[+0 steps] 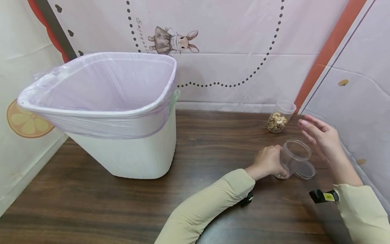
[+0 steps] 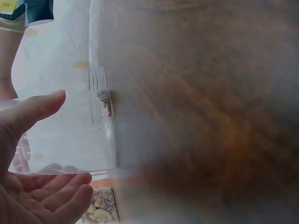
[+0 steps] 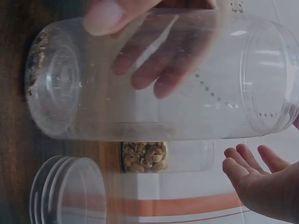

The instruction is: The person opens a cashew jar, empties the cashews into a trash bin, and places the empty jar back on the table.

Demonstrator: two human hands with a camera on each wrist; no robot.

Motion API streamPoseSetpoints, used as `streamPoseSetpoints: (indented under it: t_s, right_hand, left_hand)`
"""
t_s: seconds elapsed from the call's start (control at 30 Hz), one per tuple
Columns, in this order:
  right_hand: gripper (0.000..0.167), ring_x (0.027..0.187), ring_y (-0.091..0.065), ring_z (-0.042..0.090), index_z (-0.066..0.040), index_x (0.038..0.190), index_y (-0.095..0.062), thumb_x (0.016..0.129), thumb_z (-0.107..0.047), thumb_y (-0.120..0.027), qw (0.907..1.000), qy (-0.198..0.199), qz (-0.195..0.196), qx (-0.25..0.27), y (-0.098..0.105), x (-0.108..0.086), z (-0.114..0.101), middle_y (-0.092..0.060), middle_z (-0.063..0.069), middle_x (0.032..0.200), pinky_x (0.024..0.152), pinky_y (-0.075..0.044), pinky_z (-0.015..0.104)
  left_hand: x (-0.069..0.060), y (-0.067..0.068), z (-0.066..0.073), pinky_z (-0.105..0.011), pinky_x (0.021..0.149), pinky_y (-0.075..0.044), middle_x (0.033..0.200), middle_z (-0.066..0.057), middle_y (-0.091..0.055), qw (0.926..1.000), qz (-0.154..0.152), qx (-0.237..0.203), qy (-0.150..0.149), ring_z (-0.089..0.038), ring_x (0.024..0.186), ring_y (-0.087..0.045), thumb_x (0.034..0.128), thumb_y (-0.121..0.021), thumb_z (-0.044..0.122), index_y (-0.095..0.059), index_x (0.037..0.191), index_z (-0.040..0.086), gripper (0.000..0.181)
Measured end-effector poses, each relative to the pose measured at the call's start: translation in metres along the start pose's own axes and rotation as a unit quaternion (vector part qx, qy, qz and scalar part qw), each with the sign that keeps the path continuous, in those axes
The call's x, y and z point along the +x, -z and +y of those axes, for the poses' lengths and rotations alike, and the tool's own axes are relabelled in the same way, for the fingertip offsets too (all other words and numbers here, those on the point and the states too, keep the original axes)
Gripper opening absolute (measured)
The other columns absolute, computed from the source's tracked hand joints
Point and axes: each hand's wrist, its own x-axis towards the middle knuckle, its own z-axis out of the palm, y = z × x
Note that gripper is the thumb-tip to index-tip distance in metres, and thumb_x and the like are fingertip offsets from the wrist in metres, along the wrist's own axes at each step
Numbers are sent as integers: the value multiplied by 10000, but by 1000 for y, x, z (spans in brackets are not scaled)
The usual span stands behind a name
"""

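In the head view, the floor of the white plastic bin is hidden by its front wall, and both beige fabric sleeves are cut off by the frame. The writing on the small yellow label is too small to be read. In the left wrist view, the brown wooden table is blurred, and the left hand is cropped. In the right wrist view, the round clear plastic lid is cropped below; the dark crumbs in the tall clear plastic jar cannot be identified.
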Motion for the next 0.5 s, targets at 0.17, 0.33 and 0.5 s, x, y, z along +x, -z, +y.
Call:
streamPoseSetpoints:
  t_s: [0.17,0.33,0.5]
  right_hand:
    - [249,926,-629,69,-102,1044,-647,880,33,-518,9999,110,-3,71,-6,3,-2,-685,21,950,779,-475,153]
    - [231,924,-618,43,-149,1031,-649,872,-10,-554,9993,71,214,-308,-13,6,-6,-672,-27,963,774,-471,137]
    - [212,897,-617,19,-188,1007,-654,857,-51,-594,9971,-46,469,-604,-19,12,-11,-629,-92,1003,750,-470,120]
  left_hand:
    - [-2,0,1,-183,618,-398,902,149,-585,9996,-121,-63,229,-17,815,-547,442,-867,478,-554,1056,298,712]
    - [-3,2,-3,-157,642,-398,972,149,-591,9996,-218,-138,109,-6,859,-549,448,-861,496,-529,1137,292,791]
    - [-4,11,-11,-121,715,-401,1064,116,-596,9987,-320,-354,-199,-23,933,-552,469,-848,511,-515,1208,234,856]
